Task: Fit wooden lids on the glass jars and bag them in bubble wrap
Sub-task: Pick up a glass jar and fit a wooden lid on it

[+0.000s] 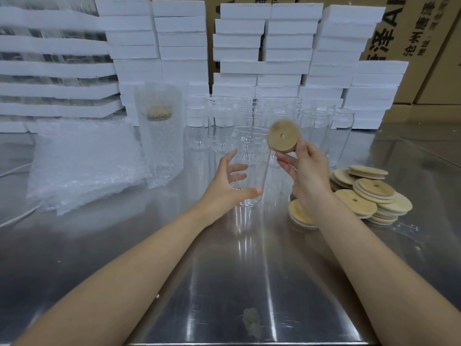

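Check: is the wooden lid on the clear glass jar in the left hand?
Off. The clear glass jar, gripped by the left hand, has a bare rim; the right hand pinches the round wooden lid beside it.

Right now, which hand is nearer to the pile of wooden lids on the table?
Right. The right hand, pinching a lid, is just beside the lid pile; the left hand is farther off, round the glass jar.

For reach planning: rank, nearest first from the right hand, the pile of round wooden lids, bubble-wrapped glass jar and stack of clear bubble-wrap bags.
1. Pile of round wooden lids, beside the right hand.
2. Bubble-wrapped glass jar, to the left.
3. Stack of clear bubble-wrap bags, farthest left.
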`<action>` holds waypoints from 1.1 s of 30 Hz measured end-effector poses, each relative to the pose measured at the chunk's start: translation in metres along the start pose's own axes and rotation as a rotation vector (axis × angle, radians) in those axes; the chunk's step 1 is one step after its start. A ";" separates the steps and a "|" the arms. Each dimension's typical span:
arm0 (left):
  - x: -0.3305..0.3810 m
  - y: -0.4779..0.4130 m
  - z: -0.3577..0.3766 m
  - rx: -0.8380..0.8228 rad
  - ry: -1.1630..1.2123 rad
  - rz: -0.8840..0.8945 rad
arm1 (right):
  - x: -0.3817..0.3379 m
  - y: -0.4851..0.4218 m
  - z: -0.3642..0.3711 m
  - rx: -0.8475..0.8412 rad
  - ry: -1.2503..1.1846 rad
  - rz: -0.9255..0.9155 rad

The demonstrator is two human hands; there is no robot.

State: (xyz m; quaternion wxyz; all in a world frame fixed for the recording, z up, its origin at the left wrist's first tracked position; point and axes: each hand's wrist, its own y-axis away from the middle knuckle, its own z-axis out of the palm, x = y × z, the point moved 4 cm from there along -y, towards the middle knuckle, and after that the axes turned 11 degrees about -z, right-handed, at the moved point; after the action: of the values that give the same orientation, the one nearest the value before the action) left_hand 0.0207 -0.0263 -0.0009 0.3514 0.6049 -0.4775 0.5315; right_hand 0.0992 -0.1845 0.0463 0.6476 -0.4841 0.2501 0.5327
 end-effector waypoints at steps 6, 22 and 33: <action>0.000 0.001 0.002 -0.063 -0.024 0.021 | -0.033 0.011 0.010 -0.122 0.341 -0.597; -0.003 -0.001 0.008 -0.126 -0.124 0.011 | -0.031 0.039 0.044 -0.501 0.782 -0.798; 0.024 0.009 -0.014 0.266 -0.162 0.261 | -0.004 0.031 0.041 -0.440 0.654 -0.797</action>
State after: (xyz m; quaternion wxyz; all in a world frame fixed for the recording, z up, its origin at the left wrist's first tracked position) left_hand 0.0076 -0.0210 0.0248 0.1568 0.6198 -0.5040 0.5807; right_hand 0.0615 -0.1506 0.0557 0.5713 -0.8049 0.1187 0.1085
